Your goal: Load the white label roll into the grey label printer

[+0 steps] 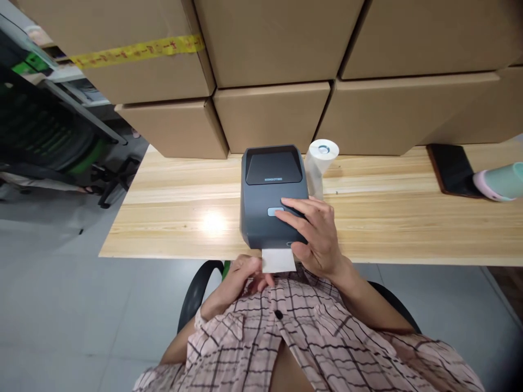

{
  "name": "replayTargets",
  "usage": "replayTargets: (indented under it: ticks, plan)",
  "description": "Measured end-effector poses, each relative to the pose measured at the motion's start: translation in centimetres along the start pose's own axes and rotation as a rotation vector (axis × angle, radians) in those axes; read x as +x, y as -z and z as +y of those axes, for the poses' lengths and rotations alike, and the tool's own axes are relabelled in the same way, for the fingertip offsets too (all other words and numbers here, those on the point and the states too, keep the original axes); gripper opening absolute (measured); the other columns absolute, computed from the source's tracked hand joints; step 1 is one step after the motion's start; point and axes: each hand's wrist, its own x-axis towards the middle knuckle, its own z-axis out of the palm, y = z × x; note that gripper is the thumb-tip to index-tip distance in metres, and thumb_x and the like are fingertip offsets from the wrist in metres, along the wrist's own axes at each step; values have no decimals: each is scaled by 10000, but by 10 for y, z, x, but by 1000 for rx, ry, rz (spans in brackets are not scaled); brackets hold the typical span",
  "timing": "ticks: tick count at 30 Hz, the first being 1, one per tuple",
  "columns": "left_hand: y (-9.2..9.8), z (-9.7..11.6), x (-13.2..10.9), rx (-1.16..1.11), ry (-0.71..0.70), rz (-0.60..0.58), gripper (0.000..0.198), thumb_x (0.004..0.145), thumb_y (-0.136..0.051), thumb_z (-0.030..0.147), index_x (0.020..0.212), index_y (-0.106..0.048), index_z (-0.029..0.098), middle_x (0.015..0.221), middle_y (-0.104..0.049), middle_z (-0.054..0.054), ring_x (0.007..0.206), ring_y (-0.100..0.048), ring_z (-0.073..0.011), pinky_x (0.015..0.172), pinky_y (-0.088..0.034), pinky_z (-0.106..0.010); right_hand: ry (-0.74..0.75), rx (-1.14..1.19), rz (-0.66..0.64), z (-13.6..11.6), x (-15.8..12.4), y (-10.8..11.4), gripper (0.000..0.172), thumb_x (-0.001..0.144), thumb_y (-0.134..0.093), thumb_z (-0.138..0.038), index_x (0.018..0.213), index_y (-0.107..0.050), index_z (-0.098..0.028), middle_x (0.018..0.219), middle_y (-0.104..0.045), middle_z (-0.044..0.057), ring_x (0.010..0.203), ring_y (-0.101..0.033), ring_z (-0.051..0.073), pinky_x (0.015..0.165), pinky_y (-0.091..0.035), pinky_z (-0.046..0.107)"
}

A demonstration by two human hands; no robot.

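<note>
A dark grey label printer [261,193] stands near the front edge of the wooden table, with a light blue button [275,212] on its top. My right hand [316,231] rests on the printer's right side, fingers apart, one fingertip at the button. A blank white label [278,261] sticks out of the printer's front. Beside the label's left edge is my left hand [249,273], fingers loosely curled and apart, holding nothing that I can see. Behind the printer on the right stands a roll of white labels [322,158].
Stacked cardboard boxes [272,117] line the back of the table [171,218]. A dark phone [453,169] and a pale green cup with a pink rim [500,181] lie at the right. An office chair and shelves are at the far left.
</note>
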Motion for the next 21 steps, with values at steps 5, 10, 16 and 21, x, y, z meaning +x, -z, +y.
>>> replayTargets:
  ticks: [5,10,16,21]
  plan:
    - [-14,9,21,-137,63,-112,604,901,-622,664,614,-693,137,470,-406,37,408,-285,-57,441,-205,-243,30,-46,-29,2,3,4,508,1087,-238,-519,1442,-541,-321,1417,-630,84,1255,-555,286,1124,-377,534]
    - [-12,7,21,-99,-1,-163,596,948,-589,628,618,-662,137,463,-378,46,432,-302,-62,467,-225,-239,52,-46,13,3,4,0,523,1095,-228,-518,1358,-604,-268,1379,-655,98,1222,-565,278,1089,-401,521]
    - [-6,4,25,-5,17,-161,632,942,-563,670,623,-661,133,519,-457,20,487,-367,-73,503,-283,-233,21,-162,-43,-2,13,8,535,1092,-239,-531,1238,-677,-260,1348,-686,98,1186,-567,279,1082,-372,545]
    - [-6,0,27,11,48,-168,651,916,-568,714,648,-683,132,554,-525,0,520,-423,-83,537,-331,-230,87,-256,-165,-5,27,14,456,1054,-368,-590,1132,-668,-256,1447,-657,51,1386,-490,297,1226,-199,592]
